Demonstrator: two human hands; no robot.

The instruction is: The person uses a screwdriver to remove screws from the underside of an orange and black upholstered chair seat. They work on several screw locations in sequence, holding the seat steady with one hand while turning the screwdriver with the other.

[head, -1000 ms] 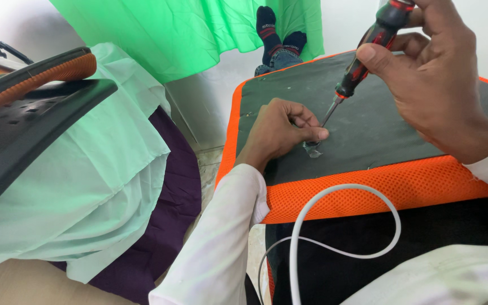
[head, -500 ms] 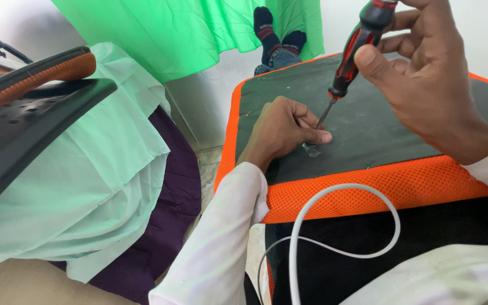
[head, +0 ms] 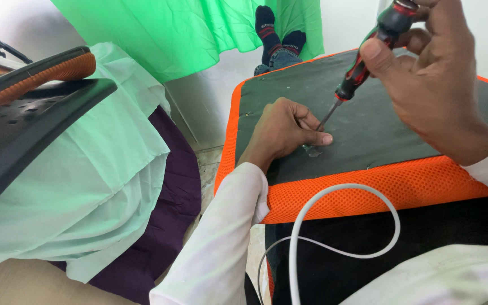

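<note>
The small shiny metal fitting [head: 312, 149] is pinned on the dark orange-edged seat panel [head: 368, 121] by the left hand [head: 280, 133] – the red-and-black screwdriver [head: 365, 61], clasped in the right hand [head: 436, 85], is engaged – driving seems unfinished.

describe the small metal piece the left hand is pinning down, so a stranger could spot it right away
Start at the dark panel edged in orange mesh on the right. Near its front edge the left hand rests knuckles up; just past its fingertip lies the small shiny piece. The screwdriver in the right hand points at it, and it is the only glinting thing there.
</note>
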